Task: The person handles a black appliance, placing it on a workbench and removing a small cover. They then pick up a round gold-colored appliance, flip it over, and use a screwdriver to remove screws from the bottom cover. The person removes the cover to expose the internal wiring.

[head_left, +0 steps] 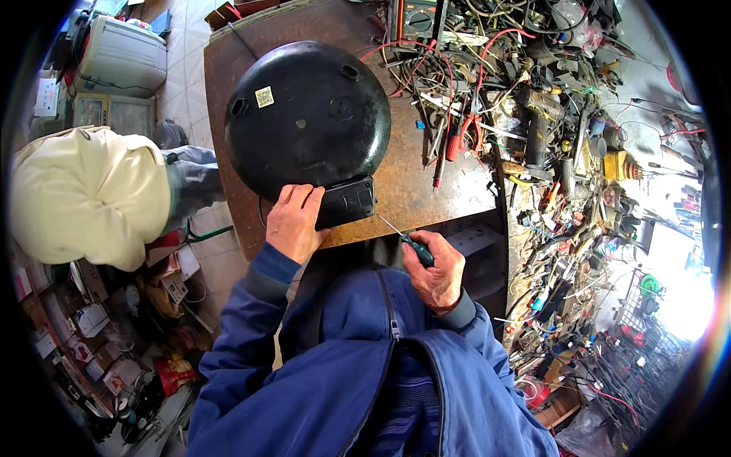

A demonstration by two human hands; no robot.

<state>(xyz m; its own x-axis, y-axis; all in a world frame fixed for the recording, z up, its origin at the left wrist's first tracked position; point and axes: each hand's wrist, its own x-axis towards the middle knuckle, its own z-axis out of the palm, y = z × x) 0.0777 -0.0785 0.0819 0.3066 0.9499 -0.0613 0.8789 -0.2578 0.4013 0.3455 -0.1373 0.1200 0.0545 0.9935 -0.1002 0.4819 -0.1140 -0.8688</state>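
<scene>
A large round black appliance [312,148] lies on the wooden table, with a small square printed label on its upturned face. A black box-shaped housing [346,201] juts from its near edge. My left hand [293,225] grips the left end of this housing, fingers over the top and thumb at the near side. In my right hand [438,270] is a screwdriver [418,250] with a dark green handle and thin shaft. Its tip points at the housing's near right corner; whether they touch I cannot tell.
The wooden table [449,190] ends just before my body. Red-handled pliers [466,137], wires, a multimeter [419,19] and heaped tools and parts crowd its right side. A person in a cream top [91,194] is at the left. Boxes and clutter fill the lower left.
</scene>
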